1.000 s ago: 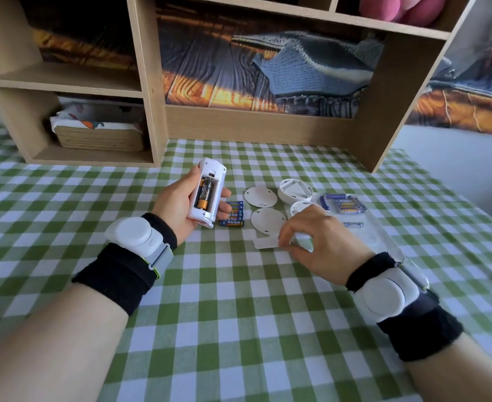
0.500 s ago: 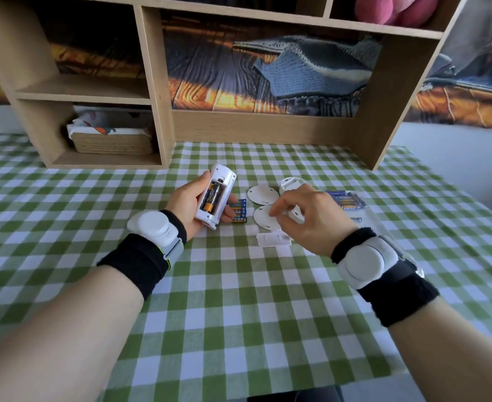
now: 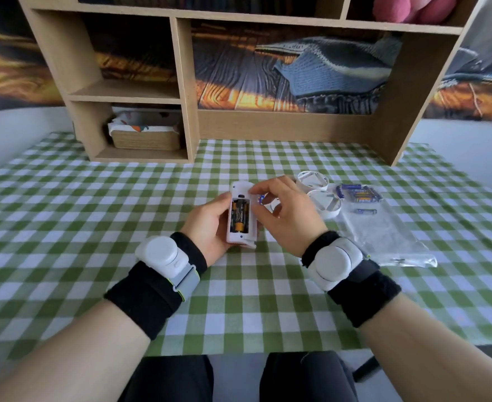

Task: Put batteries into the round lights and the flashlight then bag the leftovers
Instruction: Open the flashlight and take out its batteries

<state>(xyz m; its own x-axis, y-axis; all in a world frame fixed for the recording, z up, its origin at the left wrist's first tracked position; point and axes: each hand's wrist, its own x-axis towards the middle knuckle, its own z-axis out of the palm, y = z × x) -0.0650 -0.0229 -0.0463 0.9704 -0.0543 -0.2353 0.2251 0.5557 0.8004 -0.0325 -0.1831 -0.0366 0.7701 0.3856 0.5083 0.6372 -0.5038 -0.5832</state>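
Observation:
My left hand (image 3: 207,224) grips a white flashlight (image 3: 240,236) from its left side, back facing up. Its battery bay is open and shows black-and-gold batteries (image 3: 240,219) inside. My right hand (image 3: 282,219) has come in from the right, with thumb and forefinger curled onto the flashlight's upper right edge. A small white piece (image 3: 250,244) pokes out under the flashlight's near end. Two round white lights (image 3: 313,180) (image 3: 327,205) sit just right of my right hand. Blue battery packs (image 3: 358,194) and one loose battery (image 3: 366,211) lie on a clear plastic bag (image 3: 384,239).
A wooden shelf unit (image 3: 187,91) stands at the back of the table, with a woven basket (image 3: 146,139) in its lower left bay. A green checked cloth (image 3: 94,216) covers the table. The near table edge runs just above my lap.
My right hand left the table by the round lids and moved left onto the flashlight. My left hand turned the flashlight more upright and brought it toward the middle.

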